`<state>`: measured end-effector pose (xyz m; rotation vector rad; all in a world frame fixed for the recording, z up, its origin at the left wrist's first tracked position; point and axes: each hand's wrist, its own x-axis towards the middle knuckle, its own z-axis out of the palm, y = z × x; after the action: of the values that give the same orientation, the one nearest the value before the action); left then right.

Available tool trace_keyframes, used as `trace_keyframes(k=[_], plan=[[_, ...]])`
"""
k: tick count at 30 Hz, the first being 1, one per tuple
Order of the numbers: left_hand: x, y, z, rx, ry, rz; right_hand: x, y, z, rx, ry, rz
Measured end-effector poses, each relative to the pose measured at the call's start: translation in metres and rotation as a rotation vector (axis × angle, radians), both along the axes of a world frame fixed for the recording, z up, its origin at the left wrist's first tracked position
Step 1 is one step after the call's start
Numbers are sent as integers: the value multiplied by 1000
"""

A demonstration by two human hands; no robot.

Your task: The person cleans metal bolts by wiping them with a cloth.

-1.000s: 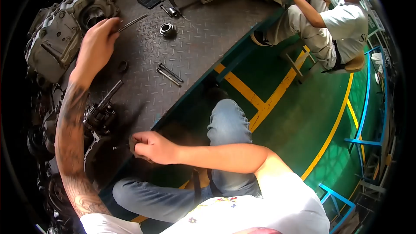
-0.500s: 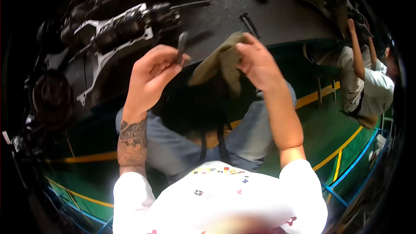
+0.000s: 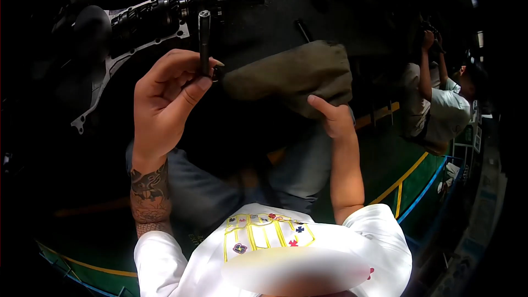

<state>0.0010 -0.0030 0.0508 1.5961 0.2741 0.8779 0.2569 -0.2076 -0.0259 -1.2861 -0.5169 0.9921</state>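
My left hand is closed round the lower end of a slim metal rod, which stands nearly upright between thumb and fingers. My right hand holds a brownish-green cloth by its right part, the thumb lying on it and the fingers hidden underneath. The cloth spreads leftward to just beside the left hand's fingertips. Behind the rod, a toothed gear shaft lies by a pale flat metal frame.
A dark bolt-like piece lies on the dim bench beyond the cloth. At the right sits another person with hands raised to some parts. Yellow lines mark the green floor.
My left hand has come back from the bench to in front of me with the rod. The cloth, earlier bunched in my right hand, is now spread out, and the view has turned.
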Motion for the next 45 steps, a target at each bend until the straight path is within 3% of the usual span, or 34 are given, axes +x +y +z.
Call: trace_keyframes(k=[5, 10, 12, 13, 15, 16, 17, 22, 25, 28, 30, 31, 32, 33, 34, 37, 41, 44, 45], plan=[[0, 1, -5, -16, 26, -30, -22, 6, -25, -89, 372, -66], [2, -1, 0, -41, 86, 16, 9, 17, 48, 201, 525, 101], [1, -2, -1, -70, 73, 12, 4, 21, 77, 485, 192, 85], [1, -1, 0, -76, 61, 1, 11, 16, 71, 474, -8, 206], [0, -1, 1, -78, 30, -8, -3, 7, 29, 247, -143, 123], [-3, 1, 3, -59, 64, 27, -8, -1, 4, 22, 21, 127], [1, 0, 3, -51, 86, 25, -26, 3, -15, 27, 95, 81], [-1, -4, 0, -68, 136, -49, -37, 8, 7, 99, 351, 184], [0, -6, 1, -59, 104, -38, -33, 16, 43, 163, 373, 209], [-3, -9, 3, -79, 101, -8, -36, 13, 59, 393, 204, 191], [-4, -7, 4, -49, 106, -17, -46, 10, 25, 132, -132, 313], [-4, -6, 5, -40, 104, -12, -51, 9, 7, 50, 34, 446], [-5, -5, 5, -34, 109, -9, -54, 6, -25, -87, 1, 504], [-5, -7, 5, -38, 104, -13, -64, 7, -38, -55, -56, 456], [-4, -8, 6, -39, 97, -12, -67, 8, -55, -17, 231, 527], [-4, -7, 2, -47, 88, -29, -80, 17, -60, -81, 351, 260], [-6, -6, 1, -61, 73, -52, -71, 26, -29, -37, 681, 196], [-10, -4, 1, -56, 66, -73, -77, 17, -5, 131, 217, 215], [-11, -3, 2, -49, 67, -72, -79, 13, -18, 70, 67, 319]])
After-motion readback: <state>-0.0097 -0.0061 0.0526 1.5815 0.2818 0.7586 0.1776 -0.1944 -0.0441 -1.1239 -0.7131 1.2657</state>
